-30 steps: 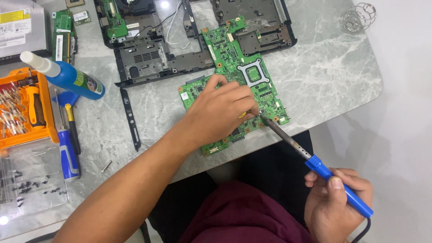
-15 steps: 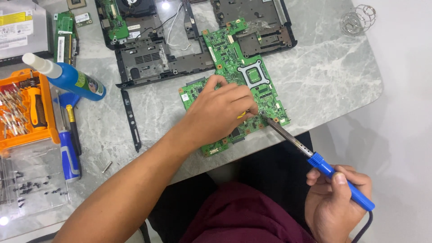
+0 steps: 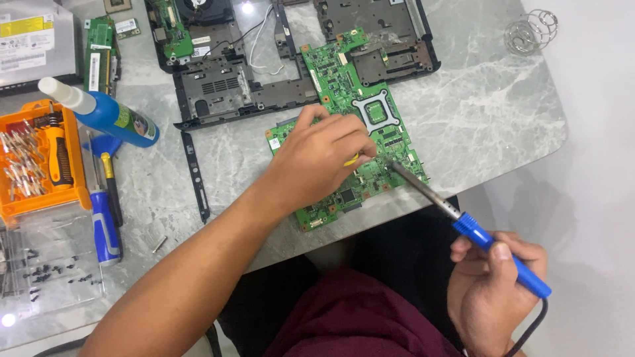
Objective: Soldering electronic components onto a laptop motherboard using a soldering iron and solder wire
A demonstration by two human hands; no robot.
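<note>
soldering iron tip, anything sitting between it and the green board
Nothing visible does. The blue-handled soldering iron in the right hand has its tip on the green circuit board, right beside the left hand and its fingers.

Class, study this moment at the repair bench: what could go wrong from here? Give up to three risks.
1. The soldering iron tip sits right beside the left hand on the circuit board; a slip might burn a finger.
2. The board overhangs the table edge, so pressing might tip it.
3. The right hand grips the iron far back, likely reducing tip control.
</note>
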